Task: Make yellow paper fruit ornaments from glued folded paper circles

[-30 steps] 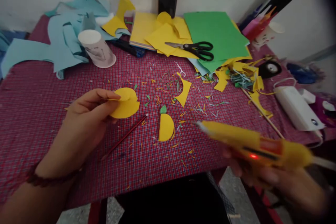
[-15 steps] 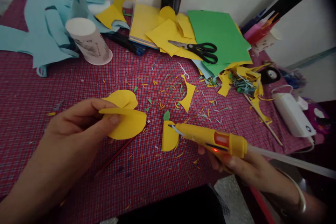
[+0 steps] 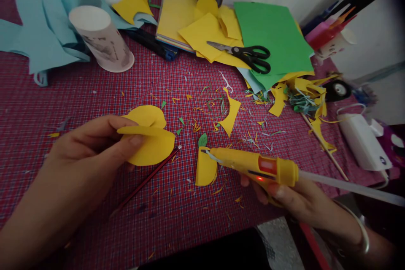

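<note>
My left hand (image 3: pixel 91 147) pinches folded yellow paper circles (image 3: pixel 148 135) just above the red checked tablecloth (image 3: pixel 95 93). My right hand (image 3: pixel 297 200) grips a yellow glue gun (image 3: pixel 253 165) with a red light on and a clear glue stick out the back. Its nozzle touches the top of a yellow half-circle piece (image 3: pixel 205 168) lying on the cloth, with a small green leaf (image 3: pixel 202 139) just above it. A red pencil (image 3: pixel 145 180) lies between the two hands.
An upturned paper cup (image 3: pixel 99 40) stands at back left among blue paper scraps (image 3: pixel 41 38). Black scissors (image 3: pixel 247 54) rest on yellow sheets (image 3: pixel 196 29) beside green sheets (image 3: pixel 272 40). A white device (image 3: pixel 360 141), a wooden stick (image 3: pixel 325 147) and yellow offcuts (image 3: pixel 230 112) lie to the right.
My right hand brought the glue gun in from the right until its nozzle reached the yellow half-circle. My left hand stayed closed on the folded circles, shifting only slightly.
</note>
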### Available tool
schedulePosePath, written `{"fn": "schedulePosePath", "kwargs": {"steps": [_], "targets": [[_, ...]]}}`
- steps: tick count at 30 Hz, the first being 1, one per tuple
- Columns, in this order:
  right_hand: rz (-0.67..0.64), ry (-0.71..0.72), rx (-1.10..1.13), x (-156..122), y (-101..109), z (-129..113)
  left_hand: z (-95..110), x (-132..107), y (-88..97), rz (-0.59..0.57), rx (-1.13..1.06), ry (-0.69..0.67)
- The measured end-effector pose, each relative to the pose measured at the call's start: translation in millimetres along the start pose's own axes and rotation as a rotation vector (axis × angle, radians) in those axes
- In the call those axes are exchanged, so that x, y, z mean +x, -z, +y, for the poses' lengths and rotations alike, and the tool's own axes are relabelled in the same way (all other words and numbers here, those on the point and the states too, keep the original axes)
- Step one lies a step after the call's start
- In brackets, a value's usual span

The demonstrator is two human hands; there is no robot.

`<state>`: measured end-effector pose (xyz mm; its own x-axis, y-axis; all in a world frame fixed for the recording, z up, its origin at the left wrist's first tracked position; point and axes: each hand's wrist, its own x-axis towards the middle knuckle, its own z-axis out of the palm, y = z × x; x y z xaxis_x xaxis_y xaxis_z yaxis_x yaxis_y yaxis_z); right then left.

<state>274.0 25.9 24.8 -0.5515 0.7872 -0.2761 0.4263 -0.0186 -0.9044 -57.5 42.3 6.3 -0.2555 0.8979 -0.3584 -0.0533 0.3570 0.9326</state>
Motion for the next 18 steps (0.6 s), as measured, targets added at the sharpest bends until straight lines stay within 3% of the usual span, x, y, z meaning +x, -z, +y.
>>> {"fn": "schedulePosePath", "kwargs": {"steps": [10, 18], "targets": [[0.014, 0.061, -0.03, -3.7, -0.8, 3.9, -1.8, 2.9, 2.9, 0.017, 0.086, -0.042], [-0.01, 0.091, -0.099, -13.9, -0.9, 5.2, -3.6, 9.9, -0.9, 0.002, 0.017, -0.126]]}}
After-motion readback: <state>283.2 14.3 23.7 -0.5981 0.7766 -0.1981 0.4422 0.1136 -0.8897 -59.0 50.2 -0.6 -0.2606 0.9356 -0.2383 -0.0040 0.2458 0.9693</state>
